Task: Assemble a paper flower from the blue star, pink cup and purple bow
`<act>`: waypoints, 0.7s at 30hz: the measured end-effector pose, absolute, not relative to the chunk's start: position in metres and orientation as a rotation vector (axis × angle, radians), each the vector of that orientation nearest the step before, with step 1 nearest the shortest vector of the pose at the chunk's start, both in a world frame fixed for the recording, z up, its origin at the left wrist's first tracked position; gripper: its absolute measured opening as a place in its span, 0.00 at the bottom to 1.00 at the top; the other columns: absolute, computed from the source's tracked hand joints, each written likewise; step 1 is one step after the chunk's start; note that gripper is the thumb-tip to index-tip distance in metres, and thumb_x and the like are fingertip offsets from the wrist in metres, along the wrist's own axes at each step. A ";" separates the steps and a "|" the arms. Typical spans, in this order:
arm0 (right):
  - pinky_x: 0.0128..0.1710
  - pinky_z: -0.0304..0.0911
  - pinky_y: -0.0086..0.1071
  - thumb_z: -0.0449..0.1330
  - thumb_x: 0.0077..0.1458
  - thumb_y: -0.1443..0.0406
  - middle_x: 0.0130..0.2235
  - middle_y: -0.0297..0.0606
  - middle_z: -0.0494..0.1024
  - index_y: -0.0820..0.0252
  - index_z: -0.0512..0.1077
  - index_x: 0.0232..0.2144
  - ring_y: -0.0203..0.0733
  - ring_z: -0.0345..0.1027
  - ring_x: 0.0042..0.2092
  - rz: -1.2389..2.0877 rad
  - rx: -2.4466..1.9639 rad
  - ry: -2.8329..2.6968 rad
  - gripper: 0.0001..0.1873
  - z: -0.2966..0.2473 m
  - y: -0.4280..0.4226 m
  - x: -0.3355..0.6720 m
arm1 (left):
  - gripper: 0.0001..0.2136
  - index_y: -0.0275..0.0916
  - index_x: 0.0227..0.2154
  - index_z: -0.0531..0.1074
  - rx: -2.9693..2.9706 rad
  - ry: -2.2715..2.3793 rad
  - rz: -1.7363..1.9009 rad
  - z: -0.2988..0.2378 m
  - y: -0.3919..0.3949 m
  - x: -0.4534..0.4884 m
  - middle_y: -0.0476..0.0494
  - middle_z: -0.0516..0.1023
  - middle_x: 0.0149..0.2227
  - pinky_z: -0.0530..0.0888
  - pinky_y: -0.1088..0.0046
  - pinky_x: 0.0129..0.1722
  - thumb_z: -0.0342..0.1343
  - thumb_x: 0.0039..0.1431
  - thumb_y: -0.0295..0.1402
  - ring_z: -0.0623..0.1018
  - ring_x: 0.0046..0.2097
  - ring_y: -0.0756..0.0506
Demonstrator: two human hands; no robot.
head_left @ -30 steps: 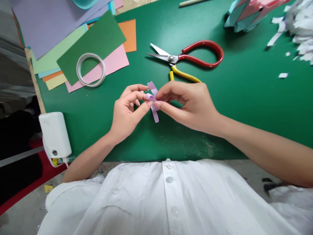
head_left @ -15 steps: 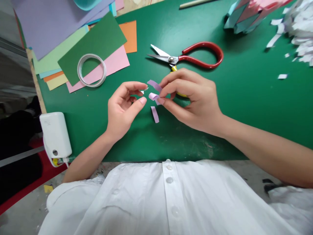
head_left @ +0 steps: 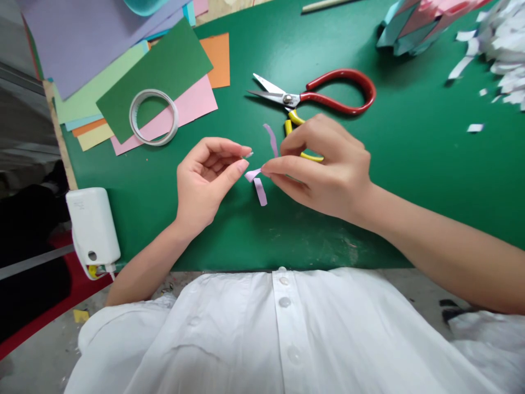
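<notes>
My right hand [head_left: 324, 164] pinches a thin lilac paper strip [head_left: 270, 138] over the green mat [head_left: 369, 180]; one end sticks up, the other pokes out left by my fingertips. A second short lilac strip [head_left: 260, 191] lies flat on the mat just below that pinch. My left hand [head_left: 207, 178] hovers to the left with fingers curled and a tiny white scrap [head_left: 249, 155] at its fingertips, a small gap away from the held strip. Red-handled scissors [head_left: 320, 96] lie just behind my right hand, and a yellow-handled tool [head_left: 296, 121] is partly hidden under it.
A roll of white tape [head_left: 153, 116] rests on a pile of coloured paper sheets [head_left: 123, 65] at the back left. A white device [head_left: 92, 227] sits at the mat's left front edge. Folded paper pieces [head_left: 414, 24] and white paper scraps [head_left: 504, 49] fill the back right.
My hands were together on the curled lilac strip; the left hand has let go and drawn back left. The right hand turned the strip, so one end now stands upright. One short strip stays on the mat.
</notes>
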State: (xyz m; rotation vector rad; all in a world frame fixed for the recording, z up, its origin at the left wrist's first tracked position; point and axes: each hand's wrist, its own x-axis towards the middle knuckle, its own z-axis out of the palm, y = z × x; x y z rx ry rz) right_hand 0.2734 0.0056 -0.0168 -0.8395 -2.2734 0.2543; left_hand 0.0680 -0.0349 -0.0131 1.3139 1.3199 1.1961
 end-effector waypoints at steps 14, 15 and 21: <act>0.25 0.51 0.32 0.50 0.68 0.59 0.23 0.29 0.73 0.50 0.77 0.34 0.31 0.57 0.22 0.441 -0.859 -2.289 0.17 -0.021 0.004 0.273 | 0.13 0.45 0.39 0.73 1.214 1.280 1.168 -0.011 -0.034 0.067 0.50 0.82 0.37 0.82 0.64 0.46 0.68 0.55 0.41 0.83 0.43 0.46; 0.25 0.50 0.33 0.50 0.68 0.58 0.23 0.29 0.74 0.49 0.78 0.34 0.31 0.56 0.22 0.455 -0.852 -2.299 0.17 -0.021 0.004 0.273 | 0.13 0.45 0.38 0.73 1.206 1.270 1.169 -0.011 -0.034 0.067 0.50 0.82 0.37 0.82 0.64 0.46 0.68 0.54 0.41 0.83 0.42 0.46; 0.25 0.51 0.38 0.47 0.69 0.53 0.22 0.32 0.75 0.49 0.79 0.32 0.33 0.54 0.22 0.446 -0.850 -2.356 0.23 -0.022 0.008 0.274 | 0.16 0.46 0.38 0.73 1.173 1.214 1.127 -0.009 -0.034 0.067 0.50 0.82 0.36 0.83 0.65 0.43 0.71 0.50 0.43 0.84 0.41 0.45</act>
